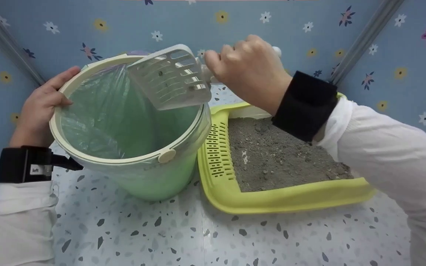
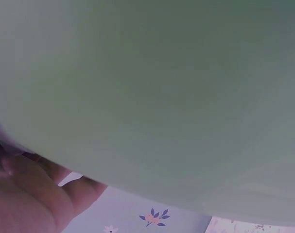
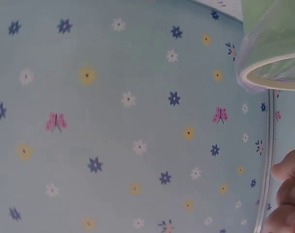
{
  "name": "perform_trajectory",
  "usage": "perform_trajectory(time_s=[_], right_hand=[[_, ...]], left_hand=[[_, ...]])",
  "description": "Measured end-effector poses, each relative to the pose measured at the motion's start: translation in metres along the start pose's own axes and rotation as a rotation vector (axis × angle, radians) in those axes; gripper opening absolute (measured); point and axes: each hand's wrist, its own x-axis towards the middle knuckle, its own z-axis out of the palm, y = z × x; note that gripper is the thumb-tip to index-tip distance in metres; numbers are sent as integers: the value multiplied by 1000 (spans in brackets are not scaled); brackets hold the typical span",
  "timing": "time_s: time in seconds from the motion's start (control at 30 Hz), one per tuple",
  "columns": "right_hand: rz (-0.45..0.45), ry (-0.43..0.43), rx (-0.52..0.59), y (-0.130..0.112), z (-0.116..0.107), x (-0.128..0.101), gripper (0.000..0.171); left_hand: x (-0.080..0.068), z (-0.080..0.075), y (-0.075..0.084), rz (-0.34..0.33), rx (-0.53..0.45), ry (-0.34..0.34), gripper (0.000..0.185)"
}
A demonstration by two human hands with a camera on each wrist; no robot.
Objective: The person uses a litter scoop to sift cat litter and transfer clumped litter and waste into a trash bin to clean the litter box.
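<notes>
My left hand (image 1: pixel 41 111) grips the rim of a green trash bin (image 1: pixel 157 179) at its left side, thumb over the cream ring. In the left wrist view the bin's wall (image 2: pixel 176 111) fills most of the picture, with my fingers at its edge. A translucent bag (image 1: pixel 98 111) lines the bin and folds over the rim. My right hand (image 1: pixel 248 68) holds a slotted litter scoop (image 1: pixel 168 83) by its handle. The scoop's head is tilted over the bin's opening, with a few small dark specks on it. In the right wrist view only my curled fingers (image 3: pixel 288 194) show.
Right of the bin sits a yellow-green litter box (image 1: pixel 272 203) holding grey litter (image 1: pixel 272 159), partly behind my right forearm. Blue flowered panels (image 1: pixel 124 22) with grey corner strips enclose the back and sides. The floor (image 1: pixel 183 236) is speckled white.
</notes>
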Motion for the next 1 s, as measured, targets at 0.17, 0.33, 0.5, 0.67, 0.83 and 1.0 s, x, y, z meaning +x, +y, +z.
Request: perform_trajectory(time_s=[0.17,0.33,0.5,0.67,0.83,1.0], right_hand=[[200,-108,310,6,-1,-10,19],[342,-223,447,14,-1,-21,8],[450,-312,556,23,6,-36,15],[490,-371,616,31,16,-56,18],[531,-410,632,37,26,-73,18],[557,-421,630,38,38,-92,25]], left_hand=[[1,-1,-1,2,-8,-2,66],[1,-1,-1,8,-4,-8,66],[2,-2,-1,3,-38,-13,67],[2,-2,-2,2,-48,-11,66],[2,-1,-2,7,-54,-14,66],[2,-1,-2,6,-42,-7,66]])
